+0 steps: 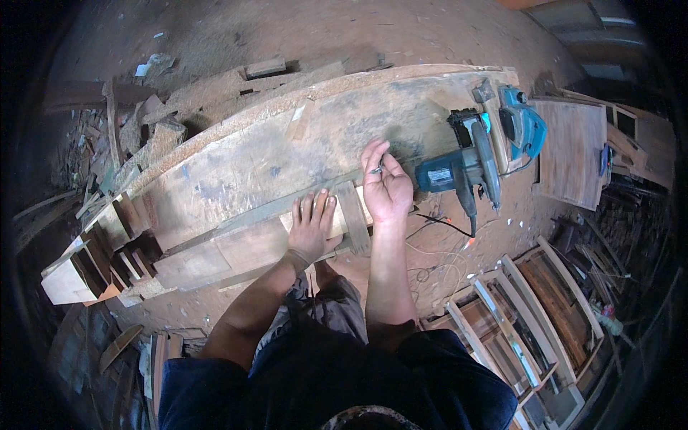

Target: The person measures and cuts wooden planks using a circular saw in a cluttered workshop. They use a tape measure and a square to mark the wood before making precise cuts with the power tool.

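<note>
My left hand (312,226) lies flat, fingers spread, on a pale wooden board (251,245) along the near edge of the workbench (272,158). Just right of it, a short greyish wood strip (353,218) crosses the board. Palm up over the bench, my right hand (387,190) has its fingers curled in. A small dark, metallic-looking bit shows at those fingers; what it is I cannot make out. To the right of this hand a teal and black circular saw (444,172) rests on the bench, its cord hanging off the near side.
A teal electric planer (527,129) lies beyond the saw at the bench's right end. Wood offcuts (122,229) are stacked at the left end. Wooden frames (530,315) stand on the floor at lower right, near a loose cable (437,269). Scrap wood (158,132) is heaped at far left.
</note>
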Available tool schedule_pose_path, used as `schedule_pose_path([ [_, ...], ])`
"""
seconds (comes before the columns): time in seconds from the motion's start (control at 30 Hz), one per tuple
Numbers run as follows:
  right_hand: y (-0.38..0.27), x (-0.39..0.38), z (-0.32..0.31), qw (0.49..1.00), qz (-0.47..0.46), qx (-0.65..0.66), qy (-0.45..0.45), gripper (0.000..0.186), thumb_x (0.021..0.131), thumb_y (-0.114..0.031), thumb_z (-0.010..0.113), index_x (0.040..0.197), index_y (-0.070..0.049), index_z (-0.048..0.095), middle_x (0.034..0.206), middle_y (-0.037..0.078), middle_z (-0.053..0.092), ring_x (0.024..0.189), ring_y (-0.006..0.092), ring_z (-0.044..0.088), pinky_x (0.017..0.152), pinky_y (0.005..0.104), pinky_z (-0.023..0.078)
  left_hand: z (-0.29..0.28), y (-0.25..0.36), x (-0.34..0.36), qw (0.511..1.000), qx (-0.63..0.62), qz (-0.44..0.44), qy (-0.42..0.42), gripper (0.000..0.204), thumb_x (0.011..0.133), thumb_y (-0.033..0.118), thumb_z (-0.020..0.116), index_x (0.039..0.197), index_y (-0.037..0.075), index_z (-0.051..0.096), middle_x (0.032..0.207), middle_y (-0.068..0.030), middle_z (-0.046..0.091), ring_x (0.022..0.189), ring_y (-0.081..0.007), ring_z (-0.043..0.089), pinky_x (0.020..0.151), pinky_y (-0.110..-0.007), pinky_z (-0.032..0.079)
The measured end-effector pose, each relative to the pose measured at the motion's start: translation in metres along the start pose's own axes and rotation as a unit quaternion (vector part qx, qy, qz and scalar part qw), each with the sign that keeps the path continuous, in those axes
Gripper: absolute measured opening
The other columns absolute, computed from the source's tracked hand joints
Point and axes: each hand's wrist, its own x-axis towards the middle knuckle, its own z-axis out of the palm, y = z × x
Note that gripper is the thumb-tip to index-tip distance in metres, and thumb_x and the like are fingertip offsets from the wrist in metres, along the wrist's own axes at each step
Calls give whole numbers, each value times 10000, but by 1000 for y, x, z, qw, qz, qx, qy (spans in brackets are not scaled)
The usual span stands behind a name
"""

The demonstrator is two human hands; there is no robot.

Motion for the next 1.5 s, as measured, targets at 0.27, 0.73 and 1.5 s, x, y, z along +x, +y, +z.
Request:
schedule_pose_path([
  [0.27,0,-6,8,1000,11,2,-2,280,1039,-21,355,1225,170,440,1155,248,519,1083,335,579,975,430,589,2,-1,-1,1000,-4,0,-7,1012,753,594,721,1531,48,373,1629,-184,259,1482,-415,253,1214,-634,129],
  [0.73,20,-21,-2,925,-60,-372,-42,366,1033,-37,524,1385,53,479,1347,238,581,1244,345,596,1077,399,536,-5,0,1,999,-23,-9,-35,1016,766,555,744,1543,38,341,1636,-185,240,1494,-415,234,1208,-635,142],
  [1.5,15,-25,8,916,70,-362,-160,432,925,-36,477,1334,90,536,1265,307,630,1170,433,638,989,462,571,-3,0,1,999,-31,-8,-28,1041,745,557,754,1544,41,332,1639,-181,239,1492,-417,238,1207,-646,134],
])
